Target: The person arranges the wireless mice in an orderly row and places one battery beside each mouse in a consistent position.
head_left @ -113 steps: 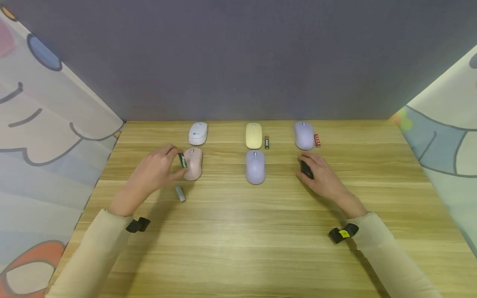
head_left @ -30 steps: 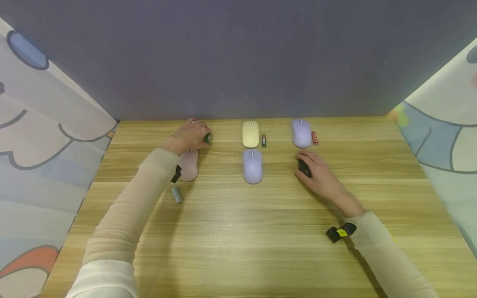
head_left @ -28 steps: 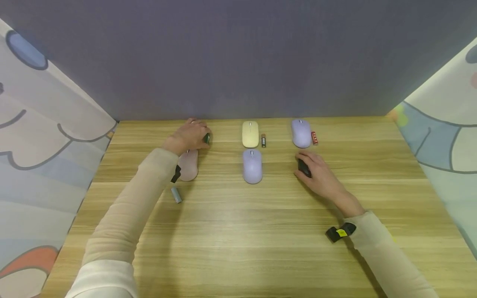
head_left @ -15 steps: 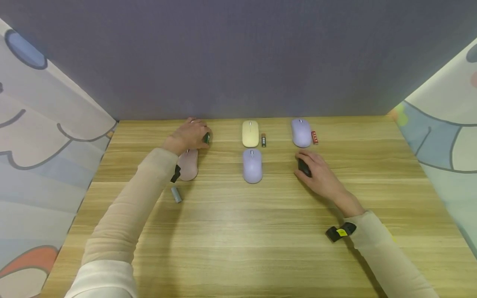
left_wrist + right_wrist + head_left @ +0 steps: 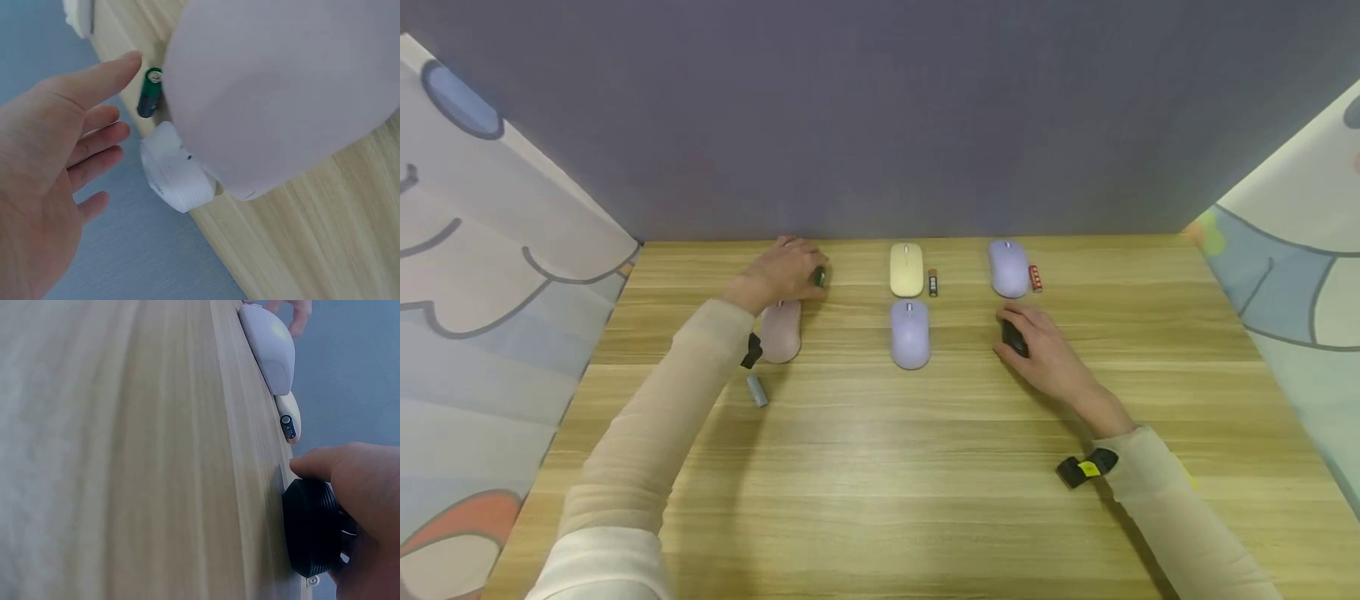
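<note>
My left hand (image 5: pixel 778 271) is over the back left of the table, fingers extended and loosely spread. Close to its thumb and fingers a green battery (image 5: pixel 149 92) stands out beside a white mouse (image 5: pixel 178 167); the left wrist view shows a gap between thumb and battery. From above, that mouse is almost wholly covered by the hand. A pink mouse (image 5: pixel 781 332) lies just in front, under the wrist. On the right, my right hand (image 5: pixel 1047 358) grips a black mouse (image 5: pixel 1014 338) on the table, thumb on one side and fingers curled on the other.
A yellow mouse (image 5: pixel 907 270) with a dark battery (image 5: pixel 933 282) stands at the back middle. A purple mouse (image 5: pixel 911 335) sits before it. Another purple mouse (image 5: pixel 1008 269) and a red battery (image 5: pixel 1036 278) are at the back right. Near the pink mouse lies a grey battery (image 5: pixel 757 391).
Since the oldest frame, my left hand has carried the green battery from beside the pink mouse back to the white mouse. Over the last second both hands stay put; the view shifts slightly.
</note>
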Demonstrator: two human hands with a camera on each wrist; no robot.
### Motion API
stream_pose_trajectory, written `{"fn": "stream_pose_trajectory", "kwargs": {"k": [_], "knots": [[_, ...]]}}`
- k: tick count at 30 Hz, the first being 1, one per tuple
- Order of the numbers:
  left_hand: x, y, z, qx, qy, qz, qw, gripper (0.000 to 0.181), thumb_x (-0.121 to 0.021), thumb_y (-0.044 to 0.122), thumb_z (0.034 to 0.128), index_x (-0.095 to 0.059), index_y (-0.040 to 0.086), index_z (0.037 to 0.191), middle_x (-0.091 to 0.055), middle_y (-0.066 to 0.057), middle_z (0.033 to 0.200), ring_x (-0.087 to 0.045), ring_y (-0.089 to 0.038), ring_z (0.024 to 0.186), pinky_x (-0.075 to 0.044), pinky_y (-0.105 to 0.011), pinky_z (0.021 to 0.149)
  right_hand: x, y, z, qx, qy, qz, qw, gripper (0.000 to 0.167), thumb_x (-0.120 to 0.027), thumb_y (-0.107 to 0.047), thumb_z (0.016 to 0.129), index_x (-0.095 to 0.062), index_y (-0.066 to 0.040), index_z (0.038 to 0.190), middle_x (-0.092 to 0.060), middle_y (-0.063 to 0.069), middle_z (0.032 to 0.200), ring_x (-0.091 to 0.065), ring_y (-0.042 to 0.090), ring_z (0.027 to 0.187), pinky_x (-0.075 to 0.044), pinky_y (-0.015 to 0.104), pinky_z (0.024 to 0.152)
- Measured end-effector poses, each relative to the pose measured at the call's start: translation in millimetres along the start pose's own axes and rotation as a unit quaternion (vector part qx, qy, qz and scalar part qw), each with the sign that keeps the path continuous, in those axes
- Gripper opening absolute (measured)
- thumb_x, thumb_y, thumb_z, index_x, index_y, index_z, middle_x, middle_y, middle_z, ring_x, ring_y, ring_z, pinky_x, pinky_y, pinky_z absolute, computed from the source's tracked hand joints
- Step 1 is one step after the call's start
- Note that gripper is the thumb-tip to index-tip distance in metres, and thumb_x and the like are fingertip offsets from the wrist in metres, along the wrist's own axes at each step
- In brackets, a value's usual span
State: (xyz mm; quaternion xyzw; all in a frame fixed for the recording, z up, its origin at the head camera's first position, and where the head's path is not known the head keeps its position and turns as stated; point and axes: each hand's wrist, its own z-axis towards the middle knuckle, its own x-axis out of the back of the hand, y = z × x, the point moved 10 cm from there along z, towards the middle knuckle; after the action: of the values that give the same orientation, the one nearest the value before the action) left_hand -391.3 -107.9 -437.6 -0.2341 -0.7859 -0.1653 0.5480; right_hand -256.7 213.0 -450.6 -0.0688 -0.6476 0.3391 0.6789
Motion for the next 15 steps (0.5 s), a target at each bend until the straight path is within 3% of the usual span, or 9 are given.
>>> {"fn": "stream_pose_trajectory", "kwargs": {"k": [6, 12, 15], "knots": [[11.2, 2.9, -11.9, -0.009, 0.039, -0.042, 0.9983, 0.067, -0.07, 0.042, 0.0987, -0.052, 0.003, 0.15, -0.045, -0.022, 0.156, -0.037, -0.042, 0.147, -0.022, -0.06, 0.126, -1, 1, 1.8, -0.004, -0.007, 0.002, 1.0, 0.049, -0.071, -0.01, 0.098, -0.054, 0.008, 0.141, -0.048, 0.029, 0.148, -0.042, 0.049, 0.139, -0.035, 0.067, 0.114], [21.2, 15.3, -37.6, -0.05, 0.094, -0.068, 0.992, 0.06, -0.071, 0.035, 0.0988, -0.056, -0.001, 0.144, -0.057, -0.022, 0.143, -0.05, -0.042, 0.136, -0.034, -0.061, 0.119, -4, 6, 4.0, -0.009, -0.013, 0.001, 0.9999, 0.05, -0.07, -0.009, 0.098, -0.053, 0.009, 0.141, -0.046, 0.029, 0.15, -0.04, 0.049, 0.14, -0.035, 0.067, 0.115], [21.6, 18.4, -50.3, -0.059, 0.107, -0.076, 0.9896, 0.059, -0.071, 0.033, 0.0992, -0.056, -0.002, 0.144, -0.059, -0.021, 0.14, -0.053, -0.041, 0.133, -0.038, -0.061, 0.117, -3, 5, 5.4, -0.003, -0.005, -0.001, 1.0, 0.05, -0.071, -0.009, 0.097, -0.053, 0.009, 0.14, -0.048, 0.03, 0.148, -0.042, 0.049, 0.139, -0.035, 0.067, 0.114]]}}
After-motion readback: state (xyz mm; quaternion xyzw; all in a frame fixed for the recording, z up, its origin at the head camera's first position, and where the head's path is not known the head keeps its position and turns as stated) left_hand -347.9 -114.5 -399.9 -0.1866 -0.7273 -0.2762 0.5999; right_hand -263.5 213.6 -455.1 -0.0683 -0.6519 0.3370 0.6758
